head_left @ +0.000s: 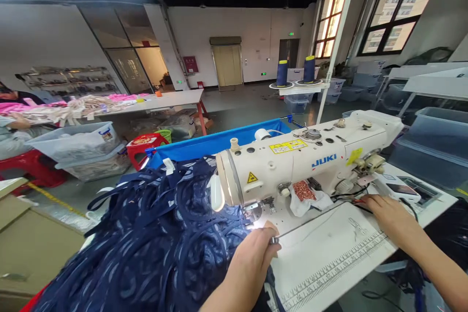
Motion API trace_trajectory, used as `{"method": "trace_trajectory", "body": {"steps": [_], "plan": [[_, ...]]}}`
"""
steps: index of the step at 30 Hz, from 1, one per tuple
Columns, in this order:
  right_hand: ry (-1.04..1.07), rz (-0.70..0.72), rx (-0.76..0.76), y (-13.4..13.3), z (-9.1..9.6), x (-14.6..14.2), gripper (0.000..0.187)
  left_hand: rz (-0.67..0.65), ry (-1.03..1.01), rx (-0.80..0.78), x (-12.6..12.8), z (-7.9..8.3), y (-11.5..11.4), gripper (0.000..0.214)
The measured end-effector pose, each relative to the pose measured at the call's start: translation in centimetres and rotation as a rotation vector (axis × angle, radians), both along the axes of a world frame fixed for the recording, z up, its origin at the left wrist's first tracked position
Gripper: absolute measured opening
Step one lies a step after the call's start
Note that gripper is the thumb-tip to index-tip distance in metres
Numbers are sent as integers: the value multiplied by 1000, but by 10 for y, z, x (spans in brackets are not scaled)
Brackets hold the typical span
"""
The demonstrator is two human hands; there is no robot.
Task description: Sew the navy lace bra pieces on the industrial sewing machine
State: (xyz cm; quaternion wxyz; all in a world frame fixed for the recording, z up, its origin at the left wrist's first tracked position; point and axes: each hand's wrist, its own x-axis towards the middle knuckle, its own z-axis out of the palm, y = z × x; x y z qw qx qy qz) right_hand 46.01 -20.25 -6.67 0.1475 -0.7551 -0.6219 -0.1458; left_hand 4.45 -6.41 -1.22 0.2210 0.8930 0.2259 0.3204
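- The dark blue fabric point(146, 239) is a large heaped pile, navy with pale curved marks, made of many loose strips and straps that loop over one another. It fills the left part of the white surface point(329, 258) and spills toward the near edge, with its right edge drawn up to the presser foot point(252, 212) of the sewing machine point(300, 161).
- The left hand point(256, 253) lies at the edge of the fabric just in front of the needle area, fingers curled and pinching a small metal piece point(274, 240); whether it also grips the cloth cannot be told.
- The right hand point(387, 214) rests palm down on the surface at the right end of the machine, fingers loosely bent over thin dark cables point(351, 200); whether it grips them cannot be told.
- The machine is cream-coloured with blue lettering and yellow warning labels; a white cloth with a red-patterned scrap point(303, 191) is tucked under its arm.
- The surface carries a printed ruler scale point(340, 268) along its near edge.
- Behind the machine, a blue cloth trough point(212, 144) runs along the back, and two blue thread cones point(296, 72) stand on a raised stand.
- The room is a wide workshop with a grey floor, tall windows point(395, 5) on the right, clear plastic bins point(76, 146), a red stool point(144, 146) and a long table point(120, 102) heaped with pink and pale goods.
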Motion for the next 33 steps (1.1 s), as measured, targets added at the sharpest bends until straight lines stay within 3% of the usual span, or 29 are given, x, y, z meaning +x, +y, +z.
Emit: {"method": "trace_trajectory", "body": {"steps": [5,7,9,12,17,23,26,30,33], "plan": [[311,-106,103,-12,17,-47,28,-47,-27,-15,1,5,-2,9],[419,-167,-45,-15,32,-80,23,-56,-34,-32,1,4,-2,10],[467,-103,-86,-14,48,-117,27,-56,-31,-37,1,4,-3,11],[373,187,-171,-5,65,-168,27,-53,-13,-26,1,4,-3,10],[233,274,-164,18,63,-211,31,-73,9,9,1,1,-3,11],[47,308,-66,36,55,-228,47,-96,39,12,2,3,-4,15],[-48,315,-152,39,53,-225,36,-101,10,8,1,5,-4,16],[-67,126,-269,33,37,-192,25,-92,-53,-32,-2,15,-4,14],[-84,62,-199,31,16,-157,27,-137,-51,-90,-4,38,-10,14]]}}
